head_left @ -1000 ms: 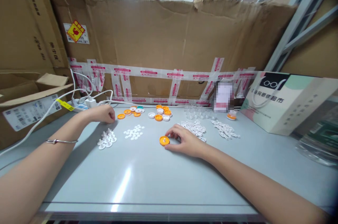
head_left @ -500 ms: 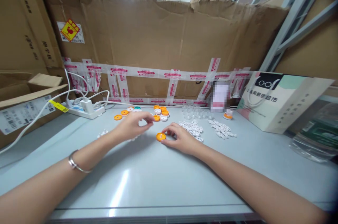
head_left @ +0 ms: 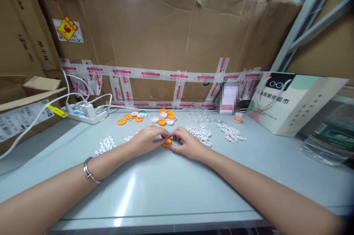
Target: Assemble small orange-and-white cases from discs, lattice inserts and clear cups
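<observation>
An orange round cap (head_left: 166, 142) lies on the grey table (head_left: 155, 187), mostly covered by fingers. My right hand (head_left: 188, 144) grips it from the right. My left hand (head_left: 148, 139) has its fingertips closed over the cap from the left, and whether they carry a small piece is hidden. Behind the hands lie several orange and white caps (head_left: 163, 117). A heap of white stemmed pieces (head_left: 104, 145) sits to the left, with flat white discs (head_left: 128, 138) partly behind my left hand. White ring parts (head_left: 200, 133) are piled just right of my right hand.
A taped cardboard wall (head_left: 166, 43) closes the back. A power strip (head_left: 84, 113) with white cables lies at the back left beside an open carton (head_left: 24, 109). Further white parts (head_left: 231, 133), clear cups (head_left: 203, 116) and a paper bag (head_left: 293, 102) stand to the right.
My left hand swung from the white stemmed pieces at the left over to the orange cap and now meets my right hand there. The right hand stayed on the cap.
</observation>
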{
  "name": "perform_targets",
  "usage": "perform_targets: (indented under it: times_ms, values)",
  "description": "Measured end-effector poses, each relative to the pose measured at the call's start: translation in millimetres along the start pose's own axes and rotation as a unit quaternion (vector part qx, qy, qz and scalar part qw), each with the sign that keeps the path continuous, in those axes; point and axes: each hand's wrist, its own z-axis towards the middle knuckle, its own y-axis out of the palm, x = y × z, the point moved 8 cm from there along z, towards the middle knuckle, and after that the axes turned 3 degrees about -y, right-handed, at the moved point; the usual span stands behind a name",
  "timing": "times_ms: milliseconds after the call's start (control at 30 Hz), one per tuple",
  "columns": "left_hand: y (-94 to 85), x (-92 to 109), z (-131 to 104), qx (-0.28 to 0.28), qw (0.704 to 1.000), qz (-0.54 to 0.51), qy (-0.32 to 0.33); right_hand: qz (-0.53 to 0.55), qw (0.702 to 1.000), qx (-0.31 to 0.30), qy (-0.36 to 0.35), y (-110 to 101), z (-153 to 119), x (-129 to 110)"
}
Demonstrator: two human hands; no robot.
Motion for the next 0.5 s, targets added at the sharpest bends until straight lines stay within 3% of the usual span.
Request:
perform_targets:
  times_ms: [233,400,500]
  values:
    - [1.7,2,-2,-0.016,0.999,0.009,0.036,-0.003,1.000,0.000,0.000,1,1,1]
    - [-8.8,-3,-6,0.005,1.000,-0.025,0.016,0.003,1.000,0.006,-0.003,1,-1,2]
    - [-11.6,-6,-10,-0.013,0.999,-0.043,0.006,0.006,1.000,0.003,0.001,1,-1,2]
